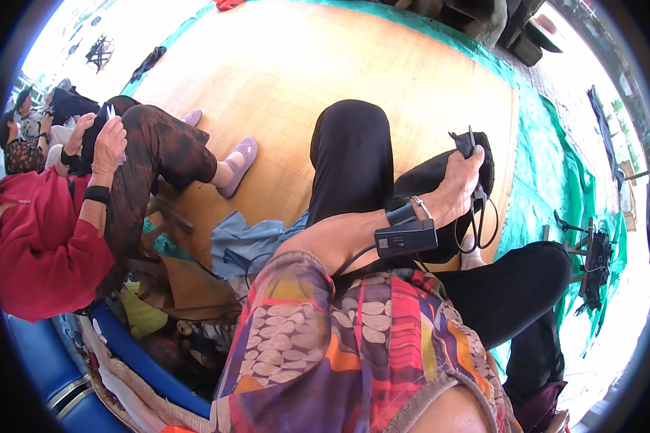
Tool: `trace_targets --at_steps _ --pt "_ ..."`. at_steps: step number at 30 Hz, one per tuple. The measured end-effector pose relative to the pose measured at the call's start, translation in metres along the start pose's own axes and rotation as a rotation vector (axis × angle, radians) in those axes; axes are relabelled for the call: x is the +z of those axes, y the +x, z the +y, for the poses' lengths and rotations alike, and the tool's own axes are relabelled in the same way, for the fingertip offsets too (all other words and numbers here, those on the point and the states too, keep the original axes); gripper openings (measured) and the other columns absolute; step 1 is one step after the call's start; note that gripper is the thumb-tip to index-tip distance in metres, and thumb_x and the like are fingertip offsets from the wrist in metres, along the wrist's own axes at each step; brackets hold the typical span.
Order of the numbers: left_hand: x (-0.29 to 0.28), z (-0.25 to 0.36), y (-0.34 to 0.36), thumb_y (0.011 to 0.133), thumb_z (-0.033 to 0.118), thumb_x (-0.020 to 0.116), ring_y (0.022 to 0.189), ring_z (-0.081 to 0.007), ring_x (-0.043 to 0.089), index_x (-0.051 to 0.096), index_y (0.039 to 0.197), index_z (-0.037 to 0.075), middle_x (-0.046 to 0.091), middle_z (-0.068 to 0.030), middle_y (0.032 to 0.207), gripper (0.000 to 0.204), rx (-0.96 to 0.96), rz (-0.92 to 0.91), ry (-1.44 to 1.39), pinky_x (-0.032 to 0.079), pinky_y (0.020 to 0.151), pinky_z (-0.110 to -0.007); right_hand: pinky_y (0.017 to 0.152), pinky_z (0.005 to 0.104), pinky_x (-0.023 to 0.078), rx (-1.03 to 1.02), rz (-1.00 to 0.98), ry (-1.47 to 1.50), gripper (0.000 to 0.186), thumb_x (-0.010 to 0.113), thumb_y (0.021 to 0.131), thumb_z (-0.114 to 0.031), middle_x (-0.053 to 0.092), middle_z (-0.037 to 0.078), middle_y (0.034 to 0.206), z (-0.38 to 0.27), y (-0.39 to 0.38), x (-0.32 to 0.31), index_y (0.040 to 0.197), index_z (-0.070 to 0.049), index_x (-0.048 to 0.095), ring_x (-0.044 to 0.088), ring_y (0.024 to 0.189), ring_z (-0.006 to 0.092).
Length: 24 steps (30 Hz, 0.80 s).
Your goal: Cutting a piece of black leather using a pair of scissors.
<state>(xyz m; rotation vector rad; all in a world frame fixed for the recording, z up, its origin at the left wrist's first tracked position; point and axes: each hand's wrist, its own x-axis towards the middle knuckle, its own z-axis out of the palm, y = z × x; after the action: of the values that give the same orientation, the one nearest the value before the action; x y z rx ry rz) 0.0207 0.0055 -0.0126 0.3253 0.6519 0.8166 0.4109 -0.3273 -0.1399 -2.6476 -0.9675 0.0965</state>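
Note:
My left hand [461, 180] reaches across to the right, fingers closed on a bunched dark item [461, 143] with a slim metal tool [471, 133] sticking up from it; I cannot make out exactly what the tool is. It is above black-trousered legs [349, 159]. Black cords [490, 231] dangle in loops below the hand. On my wrist are a band [401, 211] and a dark box-shaped device [406, 238] with a cable. My patterned sleeve [289, 317] fills the lower middle. I cannot see my right hand.
At left, a co-worker in red [43, 245] holds small scissors [111, 115]. Others [22, 130] sit behind. A wooden board [245, 65] bordered by green sheeting [549, 159] lies ahead. Blue cloth [242, 242], a blue bin [40, 353] and a black stand [594, 263] are nearby.

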Motion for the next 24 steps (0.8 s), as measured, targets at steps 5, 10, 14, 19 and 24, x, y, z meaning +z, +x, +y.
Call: trace_targets --at_steps 5,10,14,19,24 --pt "-0.014 0.0 0.011 0.092 0.027 0.053 0.063 -0.0112 0.048 0.051 0.088 0.012 0.05 0.0015 0.074 0.015 0.035 -0.014 -0.027 0.04 0.052 -0.03 0.058 0.0323 0.046 -0.037 -0.034 -0.002 0.018 0.059 0.077 -0.014 0.061 0.008 0.064 -0.003 0.003 0.001 0.083 0.002 0.061 0.06 0.063 0.0193" --pt "0.001 -0.009 0.024 0.091 0.029 0.055 0.06 -0.0108 0.048 0.051 0.09 0.013 0.05 0.0025 0.071 0.017 0.052 -0.047 -0.026 0.04 0.05 -0.029 0.058 0.0321 0.046 -0.029 -0.022 0.036 0.018 0.058 0.077 -0.014 0.061 0.007 0.064 0.012 0.008 -0.001 0.084 0.002 0.061 0.059 0.063 0.0192" --pt "-0.015 -0.007 0.034 0.091 0.029 0.056 0.063 -0.0104 0.048 0.051 0.091 0.015 0.051 0.0027 0.073 0.015 0.102 0.005 -0.048 0.04 0.052 -0.029 0.058 0.032 0.046 -0.084 -0.059 0.053 0.018 0.058 0.077 -0.014 0.06 0.007 0.064 0.002 0.025 0.016 0.084 0.003 0.06 0.059 0.063 0.019" --pt "-0.001 0.006 0.037 0.089 0.038 0.057 0.069 -0.013 0.045 0.046 0.098 0.012 0.047 0.0 0.08 0.03 0.127 0.083 -0.013 0.039 0.054 -0.033 0.058 0.0318 0.046 -0.186 -0.08 0.062 0.018 0.058 0.077 -0.013 0.06 0.006 0.064 -0.002 0.057 0.024 0.085 0.003 0.06 0.059 0.063 0.0188" --pt "0.031 0.027 0.035 0.089 0.041 0.055 0.054 -0.0089 0.032 0.047 0.085 0.014 0.033 0.0037 0.063 0.028 0.247 0.132 -0.017 0.027 0.046 -0.03 0.053 0.0309 0.046 -0.749 0.015 0.103 0.018 0.057 0.076 -0.013 0.059 0.007 0.061 -0.05 0.142 -0.005 0.084 0.004 0.06 0.058 0.058 0.0193"
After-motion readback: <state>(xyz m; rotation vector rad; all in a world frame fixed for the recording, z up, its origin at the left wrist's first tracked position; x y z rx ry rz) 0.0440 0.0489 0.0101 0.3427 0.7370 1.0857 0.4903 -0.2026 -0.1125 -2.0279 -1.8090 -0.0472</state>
